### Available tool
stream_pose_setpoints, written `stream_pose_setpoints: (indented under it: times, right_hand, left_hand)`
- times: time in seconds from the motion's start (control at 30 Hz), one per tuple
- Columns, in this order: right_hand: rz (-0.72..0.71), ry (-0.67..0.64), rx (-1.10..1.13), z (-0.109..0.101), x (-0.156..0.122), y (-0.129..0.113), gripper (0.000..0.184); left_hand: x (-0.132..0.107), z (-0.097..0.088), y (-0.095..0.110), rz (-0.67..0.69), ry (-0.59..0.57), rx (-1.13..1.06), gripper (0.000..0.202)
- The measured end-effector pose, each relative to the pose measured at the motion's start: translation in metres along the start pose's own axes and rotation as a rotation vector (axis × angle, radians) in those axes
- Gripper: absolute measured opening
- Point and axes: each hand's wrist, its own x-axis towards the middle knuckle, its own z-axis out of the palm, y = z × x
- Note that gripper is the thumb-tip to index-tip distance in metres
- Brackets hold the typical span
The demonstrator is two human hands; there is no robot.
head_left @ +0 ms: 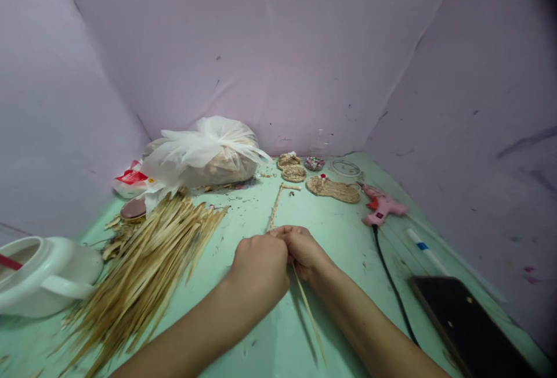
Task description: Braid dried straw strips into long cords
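Note:
Both hands meet at the middle of the green table [339,238]. My left hand [259,265] is closed in a fist around a thin braid of straw [275,207] that runs away from me toward the back. My right hand [304,250] is closed too, pinching the same braid where it meets the left hand. Loose straw strands [310,314] trail from under the hands toward me. A big pile of dry straw strips [143,267] lies just left of my left forearm.
A white plastic bag [204,154] of straw sits at the back. Woven straw pieces [333,188] and small coils [292,167] lie behind the hands. A pink glue gun [383,207] with a black cord, a white stick [424,249], a dark phone [470,326] and a white jug [43,273] surround them.

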Motion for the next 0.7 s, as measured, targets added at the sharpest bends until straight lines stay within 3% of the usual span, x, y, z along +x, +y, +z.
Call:
stream_pose_setpoints:
  times: [0.07,0.13,0.2,0.27,0.37,0.43,0.53,0.7]
  right_hand:
    - [-0.004,-0.041,-0.024,-0.004,0.001,-0.001,0.002]
    - [0.007,-0.099,-0.037,-0.007,0.001,-0.002,0.001]
    - [0.024,-0.155,-0.050,-0.011,0.000,-0.004,0.003]
    - [0.029,-0.175,-0.067,-0.013,-0.001,-0.005,0.005]
    - [0.021,-0.189,-0.103,-0.016,-0.002,-0.006,0.007]
    - [-0.001,-0.219,-0.140,-0.019,-0.002,-0.008,0.006]
    - [-0.071,-0.242,-0.273,-0.022,0.000,-0.008,0.006]
    - [-0.304,-0.096,-0.664,-0.022,0.006,-0.001,0.008]
  left_hand:
    - [0.006,-0.015,-0.004,0.022,0.096,0.073,0.009]
    - [0.015,-0.027,-0.009,-0.018,0.193,0.001,0.007]
    - [0.025,-0.031,-0.014,-0.153,0.090,-0.250,0.016]
    - [0.033,-0.026,-0.019,-0.248,-0.104,-0.515,0.024]
    - [0.039,-0.014,-0.024,-0.253,-0.324,-0.720,0.012]
    - [0.040,-0.010,-0.027,-0.239,-0.374,-0.710,0.006]
    - [0.039,-0.010,-0.027,-0.229,-0.336,-0.572,0.008]
    - [0.040,-0.007,-0.027,-0.241,-0.238,-0.344,0.014]
